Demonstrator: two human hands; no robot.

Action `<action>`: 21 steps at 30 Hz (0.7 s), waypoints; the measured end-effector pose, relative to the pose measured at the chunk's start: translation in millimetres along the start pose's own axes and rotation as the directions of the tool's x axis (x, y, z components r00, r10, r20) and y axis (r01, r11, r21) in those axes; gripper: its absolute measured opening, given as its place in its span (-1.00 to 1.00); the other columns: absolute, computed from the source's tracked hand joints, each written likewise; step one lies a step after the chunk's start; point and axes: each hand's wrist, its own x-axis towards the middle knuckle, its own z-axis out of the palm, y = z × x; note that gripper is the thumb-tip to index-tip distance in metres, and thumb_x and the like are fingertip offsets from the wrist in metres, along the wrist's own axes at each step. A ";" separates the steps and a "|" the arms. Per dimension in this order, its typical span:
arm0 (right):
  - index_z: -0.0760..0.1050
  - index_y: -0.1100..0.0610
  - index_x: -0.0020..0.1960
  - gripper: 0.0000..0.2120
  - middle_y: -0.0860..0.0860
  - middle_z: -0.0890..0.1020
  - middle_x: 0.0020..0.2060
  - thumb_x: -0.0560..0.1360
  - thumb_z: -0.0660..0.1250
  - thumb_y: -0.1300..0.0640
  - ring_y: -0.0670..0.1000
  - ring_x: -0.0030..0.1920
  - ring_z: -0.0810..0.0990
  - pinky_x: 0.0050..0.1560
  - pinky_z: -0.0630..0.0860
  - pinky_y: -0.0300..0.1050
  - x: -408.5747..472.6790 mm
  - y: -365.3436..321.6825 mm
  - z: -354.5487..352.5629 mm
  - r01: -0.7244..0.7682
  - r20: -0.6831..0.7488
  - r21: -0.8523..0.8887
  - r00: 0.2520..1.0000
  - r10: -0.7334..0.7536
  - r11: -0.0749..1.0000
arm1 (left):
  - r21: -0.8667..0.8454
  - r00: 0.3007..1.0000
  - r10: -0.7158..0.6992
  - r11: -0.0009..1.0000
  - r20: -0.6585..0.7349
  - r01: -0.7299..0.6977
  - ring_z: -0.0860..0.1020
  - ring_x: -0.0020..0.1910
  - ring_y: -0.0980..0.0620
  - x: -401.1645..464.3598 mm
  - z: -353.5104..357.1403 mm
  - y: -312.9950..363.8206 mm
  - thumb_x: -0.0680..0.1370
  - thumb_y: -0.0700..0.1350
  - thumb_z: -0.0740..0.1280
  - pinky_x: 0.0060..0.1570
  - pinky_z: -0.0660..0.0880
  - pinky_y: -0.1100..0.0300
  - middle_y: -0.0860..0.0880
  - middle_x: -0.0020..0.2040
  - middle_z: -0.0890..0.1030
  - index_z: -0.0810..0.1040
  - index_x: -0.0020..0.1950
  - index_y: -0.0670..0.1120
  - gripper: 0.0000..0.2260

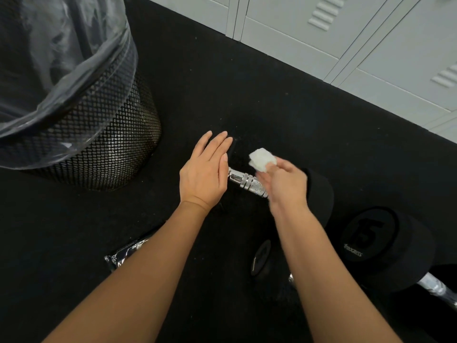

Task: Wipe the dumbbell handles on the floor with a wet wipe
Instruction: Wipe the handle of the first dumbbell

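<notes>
A black dumbbell lies on the dark floor, its chrome handle (pixel 246 181) showing between my hands. My left hand (pixel 206 174) lies flat with straight fingers over the dumbbell's left end, which it hides. My right hand (pixel 284 184) is blurred and holds a crumpled white wet wipe (pixel 261 160) just above the handle's right part. The dumbbell's right head (pixel 320 191) shows behind that hand. A second dumbbell marked 15 (pixel 371 233) lies at the lower right, with its chrome handle (pixel 435 288) running to the frame edge.
A black mesh waste bin (pixel 99 144) with a clear liner stands at the left. Grey lockers (pixel 346 40) line the back right. A shiny packet (pixel 126 253) lies on the floor under my left forearm. A small black disc (pixel 261 256) sits near the second dumbbell.
</notes>
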 end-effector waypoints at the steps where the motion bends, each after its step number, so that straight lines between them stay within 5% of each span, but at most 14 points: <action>1: 0.58 0.11 0.02 -0.80 0.07 0.65 -0.05 0.53 0.21 0.28 0.08 0.02 0.63 0.10 0.56 0.02 3.2 0.7 -8.5 0.208 0.014 -0.332 0.976 -0.215 0.920 | -0.003 1.000 -0.001 1.000 -0.002 0.001 0.29 0.42 0.02 0.0 -0.3 -0.1 0.60 -0.07 -0.01 0.21 0.25 0.29 0.02 0.36 0.44 0.43 0.35 -0.07 -0.62; 3: 0.58 0.09 0.14 -0.74 0.07 0.65 -0.03 0.55 0.19 0.23 0.06 -0.02 0.61 0.06 0.55 0.00 8.2 2.8 -20.5 0.459 0.247 -0.696 0.875 -0.417 0.551 | -0.003 1.000 0.001 1.000 -0.003 -0.001 0.30 0.42 0.02 -0.3 -0.6 -0.3 0.60 -0.07 0.00 0.21 0.26 0.29 0.03 0.36 0.45 0.43 0.35 -0.07 -0.62; 7: 0.43 0.02 0.32 -0.61 0.06 0.57 0.10 0.53 0.23 0.28 0.07 0.03 0.56 0.05 0.53 -0.04 13.1 9.6 -14.4 0.606 0.593 -0.795 0.788 -0.164 0.037 | -0.020 1.000 -0.003 1.000 0.004 0.004 0.29 0.42 0.02 0.2 0.1 -0.2 0.60 -0.06 -0.02 0.20 0.27 0.28 0.03 0.36 0.44 0.43 0.35 -0.07 -0.61; 10: 0.38 0.00 0.36 -0.56 0.03 0.52 0.16 0.53 0.23 0.30 0.05 0.07 0.54 0.05 0.51 -0.14 14.7 19.3 -16.8 0.650 0.637 -0.760 0.748 -0.187 0.010 | -0.029 1.000 -0.004 1.000 0.000 0.004 0.28 0.43 0.03 -0.1 0.9 -0.8 0.60 -0.06 -0.02 0.20 0.30 0.27 0.04 0.36 0.44 0.43 0.35 -0.07 -0.60; 16: 0.49 0.01 0.27 -0.62 0.05 0.58 0.04 0.50 0.26 0.28 0.08 -0.01 0.56 -0.01 0.54 0.01 23.6 17.4 -19.1 0.637 0.611 -0.770 0.746 -0.265 0.020 | -0.043 1.000 -0.001 0.999 -0.011 0.000 0.30 0.42 0.01 -0.1 0.6 -0.2 0.60 -0.07 -0.01 0.22 0.31 0.26 0.02 0.35 0.46 0.44 0.34 -0.08 -0.61; 21: 0.44 -0.01 0.31 -0.58 0.01 0.57 0.09 0.50 0.29 0.26 0.06 0.01 0.57 0.03 0.54 -0.03 26.5 20.5 -16.0 0.646 0.639 -0.763 0.749 -0.175 -0.024 | -0.029 1.000 -0.001 1.000 -0.008 0.001 0.30 0.42 0.01 -0.3 0.0 -0.4 0.61 -0.07 -0.02 0.25 0.30 0.25 0.02 0.35 0.45 0.44 0.34 -0.08 -0.61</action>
